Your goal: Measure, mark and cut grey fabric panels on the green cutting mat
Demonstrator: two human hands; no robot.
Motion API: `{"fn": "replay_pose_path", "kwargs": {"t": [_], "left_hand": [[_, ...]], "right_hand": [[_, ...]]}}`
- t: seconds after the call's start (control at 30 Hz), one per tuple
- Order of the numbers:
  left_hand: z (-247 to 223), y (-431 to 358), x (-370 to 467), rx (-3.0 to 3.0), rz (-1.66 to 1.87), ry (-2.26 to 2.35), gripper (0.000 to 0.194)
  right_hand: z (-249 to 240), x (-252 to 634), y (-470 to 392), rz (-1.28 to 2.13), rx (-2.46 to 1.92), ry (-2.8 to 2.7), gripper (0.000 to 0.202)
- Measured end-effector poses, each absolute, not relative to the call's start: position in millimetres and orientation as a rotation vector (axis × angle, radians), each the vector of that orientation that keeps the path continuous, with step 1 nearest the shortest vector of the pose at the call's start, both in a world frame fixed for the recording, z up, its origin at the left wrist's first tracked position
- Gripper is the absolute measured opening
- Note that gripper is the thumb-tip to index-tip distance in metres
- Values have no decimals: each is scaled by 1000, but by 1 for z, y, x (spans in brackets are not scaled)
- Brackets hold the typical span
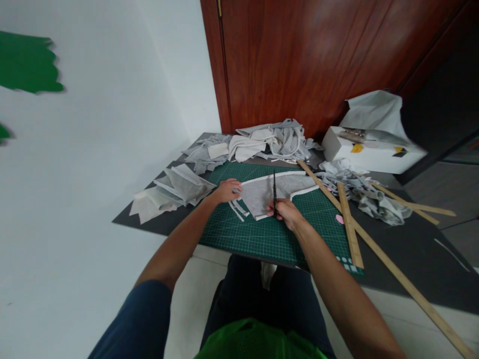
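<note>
A grey fabric piece [258, 192] with white borders lies on a green cutting mat [239, 234]. My left hand [229, 190] is at its left corner, fingers bent and closed on the edge. In my right hand [285, 210] is a pair of dark scissors [274, 189], gripped by the handles near the lower edge of the piece. The blades point away from me, over the fabric; whether they are parted is too small to tell. Narrow white fabric strips [238, 210] lie just below my left hand.
Crumpled grey and white fabric [258, 142] is heaped along the back, with folded cloth [175, 189] at the left. A white box [370, 149] stands back right near a scrap pile [385, 204]. A long wooden ruler [396, 274] overhangs the front edge; a shorter ruler [350, 224] lies beside it.
</note>
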State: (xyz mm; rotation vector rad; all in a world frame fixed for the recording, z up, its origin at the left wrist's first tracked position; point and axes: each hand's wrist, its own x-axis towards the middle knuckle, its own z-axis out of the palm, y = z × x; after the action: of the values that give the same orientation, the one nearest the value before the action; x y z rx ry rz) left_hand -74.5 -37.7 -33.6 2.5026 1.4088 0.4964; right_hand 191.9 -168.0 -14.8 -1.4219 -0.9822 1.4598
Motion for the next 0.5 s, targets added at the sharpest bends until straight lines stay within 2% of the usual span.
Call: {"fn": "replay_pose_path", "kwargs": {"t": [0.1, 0.23, 0.43, 0.5], "left_hand": [[-38, -34, -85, 2463, 442, 1421, 33], [-45, -36, -87, 2400, 598, 1443, 23], [-49, -49, -80, 2297, 692, 1579, 19], [-47, -53, -79, 2326, 666, 1583, 28]], "right_hand": [[-13, 190, -171, 1432, -1468, -1057, 5], [-9, 186, -181, 1398, -1548, -1188, 6], [4, 184, -206, 1583, -1487, -1274, 22], [10, 183, -214, 1660, -1491, -1231, 23]]}}
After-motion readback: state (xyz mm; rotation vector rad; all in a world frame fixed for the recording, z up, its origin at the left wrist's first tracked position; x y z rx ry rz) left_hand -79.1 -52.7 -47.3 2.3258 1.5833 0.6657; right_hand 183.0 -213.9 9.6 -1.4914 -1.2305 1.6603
